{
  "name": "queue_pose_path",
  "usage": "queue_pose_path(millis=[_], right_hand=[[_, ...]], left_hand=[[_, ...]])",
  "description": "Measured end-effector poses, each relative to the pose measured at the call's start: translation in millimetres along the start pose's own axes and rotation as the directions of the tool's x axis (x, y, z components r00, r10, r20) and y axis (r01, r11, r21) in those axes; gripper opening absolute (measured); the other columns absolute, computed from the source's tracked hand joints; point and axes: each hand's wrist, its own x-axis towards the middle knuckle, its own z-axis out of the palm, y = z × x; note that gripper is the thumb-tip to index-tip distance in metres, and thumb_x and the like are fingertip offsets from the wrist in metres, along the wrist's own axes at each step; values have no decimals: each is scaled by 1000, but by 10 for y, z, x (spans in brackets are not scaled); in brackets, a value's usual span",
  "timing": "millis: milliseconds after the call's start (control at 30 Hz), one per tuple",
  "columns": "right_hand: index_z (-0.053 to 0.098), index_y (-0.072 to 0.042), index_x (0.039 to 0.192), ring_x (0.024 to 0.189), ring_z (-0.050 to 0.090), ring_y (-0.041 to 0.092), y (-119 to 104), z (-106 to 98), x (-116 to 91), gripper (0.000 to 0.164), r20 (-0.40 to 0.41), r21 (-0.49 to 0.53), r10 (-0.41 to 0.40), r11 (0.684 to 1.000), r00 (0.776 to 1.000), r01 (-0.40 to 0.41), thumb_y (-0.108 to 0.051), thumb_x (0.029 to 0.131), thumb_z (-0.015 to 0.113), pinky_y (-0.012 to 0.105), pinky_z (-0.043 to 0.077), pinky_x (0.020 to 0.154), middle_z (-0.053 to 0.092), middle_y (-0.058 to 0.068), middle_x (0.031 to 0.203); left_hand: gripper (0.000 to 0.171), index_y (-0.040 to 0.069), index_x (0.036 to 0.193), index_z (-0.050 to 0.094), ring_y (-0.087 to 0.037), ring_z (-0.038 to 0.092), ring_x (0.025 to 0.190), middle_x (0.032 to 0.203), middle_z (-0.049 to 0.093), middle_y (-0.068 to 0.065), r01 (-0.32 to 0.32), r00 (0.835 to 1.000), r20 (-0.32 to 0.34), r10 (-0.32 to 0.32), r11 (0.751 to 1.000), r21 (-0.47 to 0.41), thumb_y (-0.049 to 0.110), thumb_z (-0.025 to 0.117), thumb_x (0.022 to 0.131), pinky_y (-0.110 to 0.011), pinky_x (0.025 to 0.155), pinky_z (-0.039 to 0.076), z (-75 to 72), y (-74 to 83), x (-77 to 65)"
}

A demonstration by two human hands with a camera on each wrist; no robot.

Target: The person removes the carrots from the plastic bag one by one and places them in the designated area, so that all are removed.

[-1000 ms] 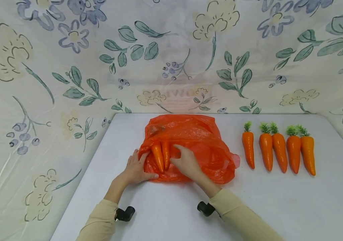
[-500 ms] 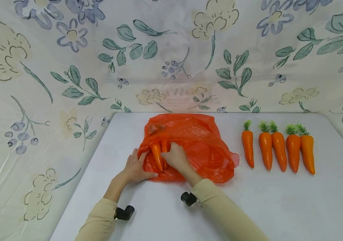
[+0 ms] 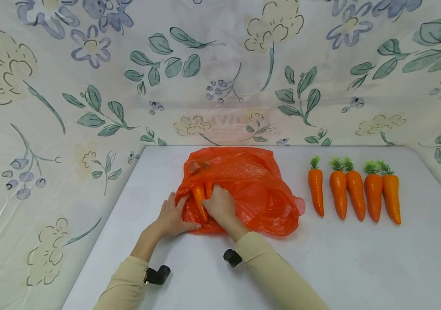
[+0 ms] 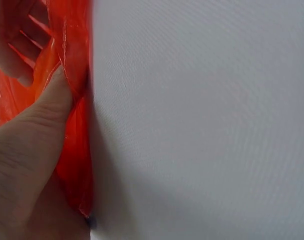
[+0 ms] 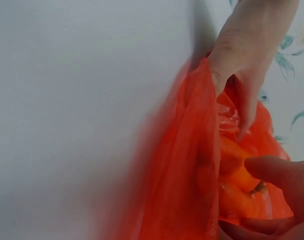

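Observation:
A translucent red plastic bag (image 3: 257, 172) lies on its side, its mouth toward me. Inside, near its left edge, two orange carrots point their tips my way. My right hand (image 3: 220, 206) reaches into the mouth, its curled fingers gripping the right carrot (image 3: 209, 188) and hiding most of it. Close beside is the left carrot (image 3: 198, 198). My left hand (image 3: 171, 219) rests spread at the bag's left edge, fingers fairly straight. In the left wrist view its thumb (image 4: 47, 105) presses against the red film. In the right wrist view, my right thumb (image 5: 272, 169) overlaps orange carrot surfaces.
Several orange carrots with green tops, among them the leftmost carrot (image 3: 316, 191), lie in a row right of the bag. All stand on a white tabletop (image 3: 340, 267). Floral sheeting (image 3: 220, 77) rises behind and beside it. A black wrist camera (image 3: 157, 274) sits on each wrist.
My right hand has moved left inside the bag, from beside the right carrot to closing over it. The left hand has stayed at the bag's left edge.

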Motion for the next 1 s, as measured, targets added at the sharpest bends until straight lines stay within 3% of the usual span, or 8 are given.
queue_pose_path(millis=[333,533,767,1000], right_hand=[[59,-3,111,83,62,25,0,39,16,27,-17,-63,-12,998,1000,11,-14,90,72,39,58,83,65,10,92],[62,-1,102,79,65,25,45,-5,45,22,-35,-86,-43,996,998,40,-10,85,73,36,58,74,67,11,85],[64,1,102,79,64,25,42,-47,74,21,-26,-45,-4,999,1000,3,-8,84,71,36,57,73,68,13,87],[63,3,108,72,58,23,54,-54,61,25,-6,3,8,1000,1000,-7,-6,85,70,30,53,63,65,12,83]], left_hand=[[105,2,153,23,-49,0,148,158,8,-34,-1,1000,-6,1,1000,-1,51,78,79,-63,119,3,10,-8,-9],[105,1,153,23,-51,1,147,156,8,-37,-35,999,-24,35,999,3,51,78,78,-63,119,3,23,-21,-11],[106,2,153,22,-50,0,147,156,7,-36,-29,999,-24,29,1000,3,52,78,78,-63,119,3,23,-23,-2],[105,2,153,23,-50,0,147,157,6,-36,-21,1000,-13,21,1000,3,52,78,79,-62,119,2,18,-7,-3]])
